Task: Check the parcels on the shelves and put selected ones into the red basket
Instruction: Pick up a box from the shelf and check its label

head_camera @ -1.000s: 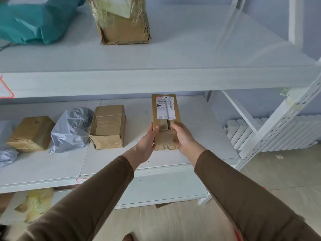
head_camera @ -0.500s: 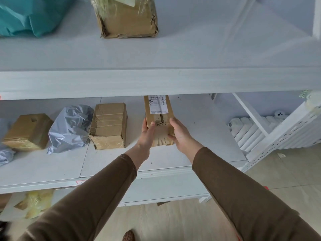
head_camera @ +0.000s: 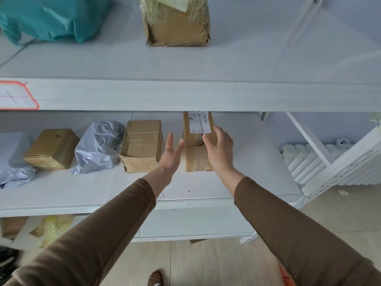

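The labelled box (head_camera: 196, 141) lay on the middle shelf (head_camera: 247, 162), right of the other parcels. The left hand (head_camera: 172, 153) hung open beside it; the right hand (head_camera: 217, 147) rested open-fingered against it, not grasping. Best to withdraw straight back, without nudging it.

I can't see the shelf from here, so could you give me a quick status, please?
Left hand open, beside the labelled box. Right hand open, fingers on its top. Box lying on the middle shelf. Nothing in the way.

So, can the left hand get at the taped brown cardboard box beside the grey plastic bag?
Probably yes: the left hand is open, right beside the taped brown cardboard box, nothing between.
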